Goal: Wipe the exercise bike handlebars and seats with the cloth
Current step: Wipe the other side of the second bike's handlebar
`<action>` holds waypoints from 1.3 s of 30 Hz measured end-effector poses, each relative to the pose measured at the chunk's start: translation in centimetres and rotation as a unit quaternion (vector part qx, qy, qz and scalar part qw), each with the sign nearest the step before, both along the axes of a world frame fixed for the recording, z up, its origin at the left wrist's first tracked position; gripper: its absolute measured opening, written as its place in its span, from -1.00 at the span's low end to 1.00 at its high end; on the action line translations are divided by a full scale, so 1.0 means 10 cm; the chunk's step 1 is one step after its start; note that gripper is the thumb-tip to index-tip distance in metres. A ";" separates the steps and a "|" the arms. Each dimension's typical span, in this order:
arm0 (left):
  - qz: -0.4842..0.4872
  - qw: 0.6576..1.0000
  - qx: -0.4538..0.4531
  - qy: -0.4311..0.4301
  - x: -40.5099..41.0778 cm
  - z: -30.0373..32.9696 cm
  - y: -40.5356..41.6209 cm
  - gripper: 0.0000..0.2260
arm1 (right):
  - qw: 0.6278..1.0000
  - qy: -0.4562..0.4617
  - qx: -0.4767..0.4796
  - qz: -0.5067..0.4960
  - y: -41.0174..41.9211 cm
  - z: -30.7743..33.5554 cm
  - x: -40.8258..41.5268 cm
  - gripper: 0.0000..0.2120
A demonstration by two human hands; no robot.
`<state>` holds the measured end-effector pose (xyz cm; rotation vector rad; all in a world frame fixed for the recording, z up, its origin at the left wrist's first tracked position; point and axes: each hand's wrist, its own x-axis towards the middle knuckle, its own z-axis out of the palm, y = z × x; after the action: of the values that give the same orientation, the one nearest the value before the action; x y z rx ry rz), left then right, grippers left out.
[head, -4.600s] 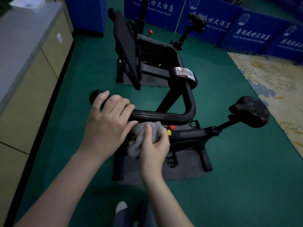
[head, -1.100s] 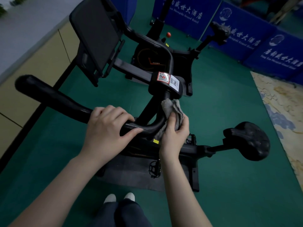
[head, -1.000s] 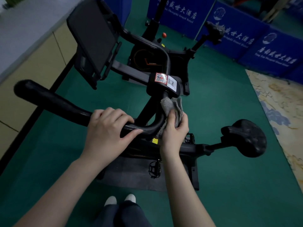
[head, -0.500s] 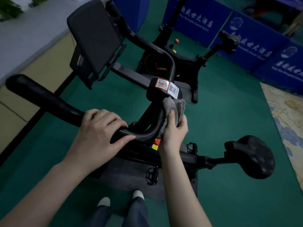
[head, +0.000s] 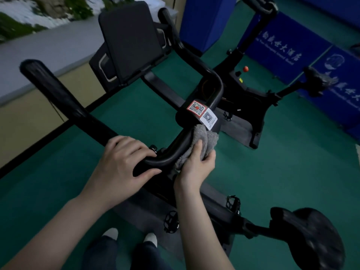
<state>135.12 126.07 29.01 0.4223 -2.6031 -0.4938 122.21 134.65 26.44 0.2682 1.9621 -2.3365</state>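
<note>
Bikes: two | left hand (head: 124,162) grips handlebar (head: 81,115) | right hand (head: 196,166) grips cloth (head: 204,141)

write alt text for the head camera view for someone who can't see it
A person's right hand presses a grey cloth against the curved black handlebar of an exercise bike, while the left hand grips the bar beside it. The bike's black seat sits lower right, a second bike behind on green floor.

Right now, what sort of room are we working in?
Probably a hotel gym or fitness area: two exercise bikes, the near exercise bike and a second exercise bike, stand on green floor, with blue hotel-branded banners behind.
</note>
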 end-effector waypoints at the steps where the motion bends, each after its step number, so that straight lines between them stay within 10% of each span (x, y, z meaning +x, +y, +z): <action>1: 0.005 1.000 0.003 0.001 0.00 0.00 0.01 -0.64 | 0.999 0.033 0.035 0.004 0.03 0.01 0.02 -0.87; 6: 0.024 0.999 0.047 0.008 -0.02 0.01 0.03 -0.64 | 0.934 0.278 0.200 0.100 0.17 0.09 -0.21 -0.91; 11: 0.033 0.996 0.075 0.027 -0.03 0.01 0.03 -0.65 | 0.721 0.500 0.341 0.338 0.14 0.35 -0.70 -0.89; 18: 0.041 0.996 0.076 0.038 -0.04 0.00 0.03 -0.64 | 0.441 0.522 0.434 0.587 -0.22 0.78 -0.96 -0.84; 32: 0.049 0.995 0.073 0.053 -0.05 -0.03 0.02 -0.66 | 0.258 0.429 0.526 0.688 -0.65 0.92 -0.96 -0.86; 39: 0.050 0.994 0.078 0.056 -0.04 -0.02 0.02 -0.67 | 0.271 0.375 0.469 0.753 -0.70 0.85 -0.88 -0.87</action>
<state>134.74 126.32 28.83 0.5556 -2.4309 -0.6699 113.40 127.60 34.90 -1.9214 1.6205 0.2406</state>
